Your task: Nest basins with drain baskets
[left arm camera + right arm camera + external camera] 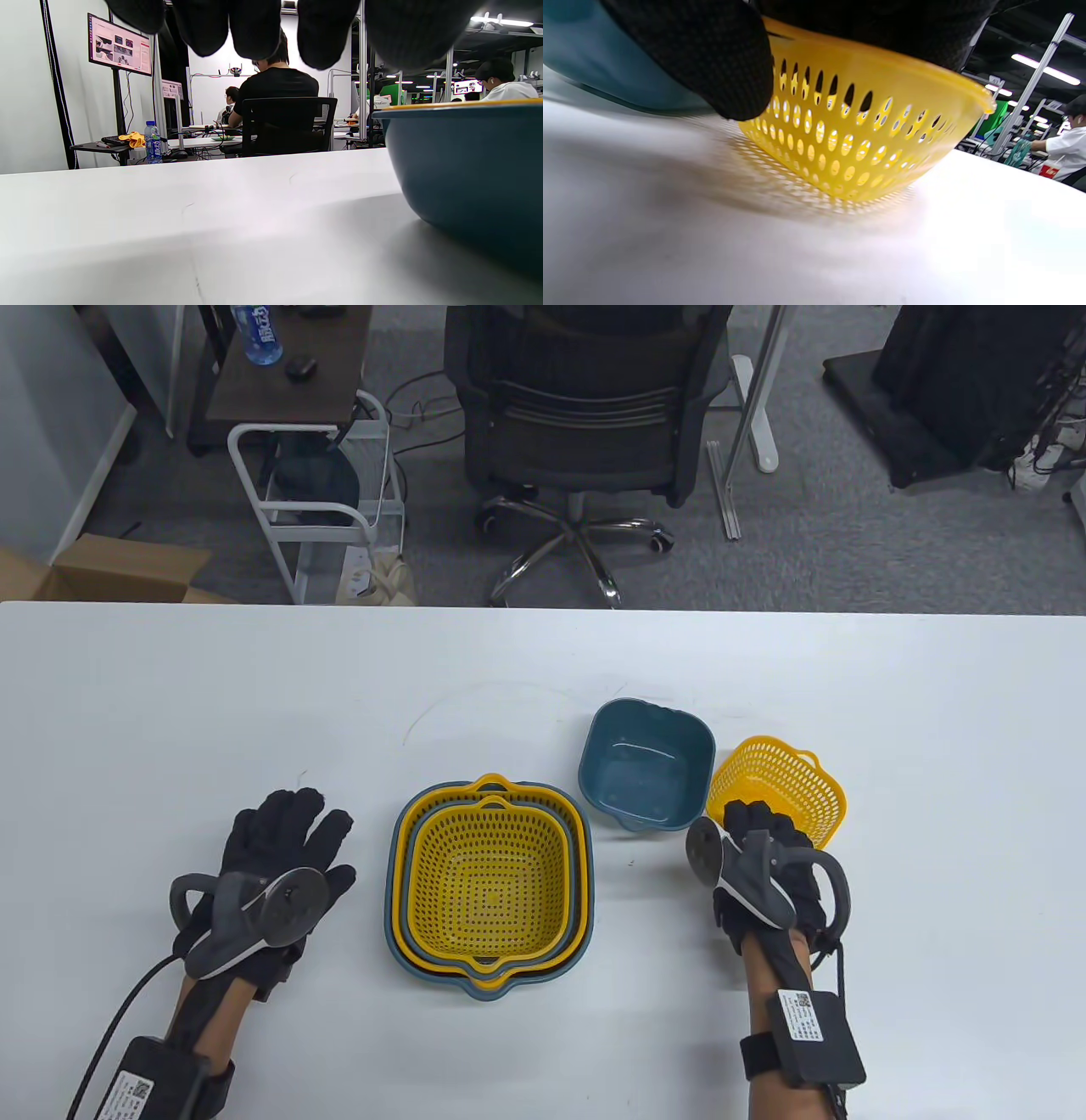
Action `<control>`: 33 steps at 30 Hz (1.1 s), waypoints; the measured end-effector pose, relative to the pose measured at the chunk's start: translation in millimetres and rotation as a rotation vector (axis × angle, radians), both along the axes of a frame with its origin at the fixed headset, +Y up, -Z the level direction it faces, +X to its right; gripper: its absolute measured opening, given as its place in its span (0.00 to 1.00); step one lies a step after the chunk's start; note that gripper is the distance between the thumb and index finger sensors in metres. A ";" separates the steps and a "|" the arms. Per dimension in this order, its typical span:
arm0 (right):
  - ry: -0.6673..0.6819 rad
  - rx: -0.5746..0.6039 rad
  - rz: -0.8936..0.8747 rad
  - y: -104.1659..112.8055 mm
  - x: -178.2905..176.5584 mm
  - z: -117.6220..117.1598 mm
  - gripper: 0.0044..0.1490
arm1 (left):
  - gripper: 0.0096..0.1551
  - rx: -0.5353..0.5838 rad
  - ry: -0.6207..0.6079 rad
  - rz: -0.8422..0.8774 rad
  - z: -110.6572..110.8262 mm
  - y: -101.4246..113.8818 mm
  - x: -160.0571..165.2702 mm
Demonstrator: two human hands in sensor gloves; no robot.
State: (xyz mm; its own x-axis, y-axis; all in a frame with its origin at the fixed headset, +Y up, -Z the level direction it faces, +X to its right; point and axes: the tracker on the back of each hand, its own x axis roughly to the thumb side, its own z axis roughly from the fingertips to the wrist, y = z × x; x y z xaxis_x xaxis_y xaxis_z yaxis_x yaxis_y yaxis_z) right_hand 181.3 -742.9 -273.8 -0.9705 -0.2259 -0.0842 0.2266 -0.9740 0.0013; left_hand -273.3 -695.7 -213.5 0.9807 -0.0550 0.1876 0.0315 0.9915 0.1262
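A stack of nested blue basins and yellow drain baskets (490,882) sits at the table's middle front; its blue outer wall shows in the left wrist view (471,178). A small blue basin (646,763) stands empty behind it to the right. My right hand (764,848) grips the near rim of a small yellow drain basket (785,785) right of that basin and holds it tilted, a little off the table (865,140). My left hand (284,840) lies flat and empty on the table left of the stack, fingers spread.
The white table (254,704) reaches to the far edge. Beyond it stand an office chair (585,415), a white cart (318,509) and a cardboard box (110,572).
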 end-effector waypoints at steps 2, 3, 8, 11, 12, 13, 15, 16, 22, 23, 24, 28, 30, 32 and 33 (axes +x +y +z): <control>-0.002 0.016 0.008 -1.4 0.7 -1.4 0.39 | 0.41 0.000 0.000 -0.002 0.0 0.0 0.2; -0.007 0.027 0.011 -2.0 1.1 -2.0 0.38 | 0.41 0.000 0.000 -0.005 0.0 0.0 0.6; -0.006 0.034 0.018 -4.2 0.1 -1.8 0.30 | 0.41 0.001 -0.001 -0.011 -0.2 -1.2 1.4; 0.002 0.028 0.050 -5.2 -0.5 -0.5 0.29 | 0.42 -0.004 0.002 -0.014 -0.3 -1.7 1.4; 0.005 0.028 0.065 -5.2 -0.4 0.2 0.29 | 0.42 -0.009 0.003 -0.017 -0.3 -2.1 1.6; 0.007 0.027 0.073 -5.0 -0.1 0.7 0.29 | 0.42 -0.011 0.003 -0.018 -0.5 -2.3 1.7; 0.008 0.038 0.092 -3.5 1.6 2.5 0.29 | 0.42 -0.013 0.002 -0.019 -0.6 -2.9 2.1; 0.005 0.042 0.095 -1.9 3.4 3.4 0.29 | 0.42 -0.014 0.001 -0.020 -0.6 -2.9 2.4; -0.012 0.102 0.109 16.7 13.0 9.0 0.29 | 0.42 -0.013 0.017 -0.031 -1.5 -3.8 3.3; 0.000 0.124 0.118 21.6 11.9 10.8 0.28 | 0.42 -0.009 0.027 -0.040 -1.8 -4.2 3.1; 0.016 0.137 0.131 26.8 9.8 12.4 0.28 | 0.42 -0.008 0.037 -0.050 -2.7 -4.9 2.6; 0.056 0.200 0.102 45.9 -3.3 16.1 0.28 | 0.42 -0.028 0.064 -0.050 -4.7 -9.2 0.3; 0.086 0.217 0.097 53.2 -13.6 16.9 0.28 | 0.43 -0.031 0.076 -0.060 -5.6 -12.1 -0.2; 0.116 0.242 0.092 59.9 -25.0 17.9 0.28 | 0.43 -0.044 0.101 -0.096 -6.7 -16.6 0.0; 0.131 0.251 0.078 61.9 -30.4 18.2 0.28 | 0.44 -0.051 0.107 -0.113 -7.2 -18.3 0.1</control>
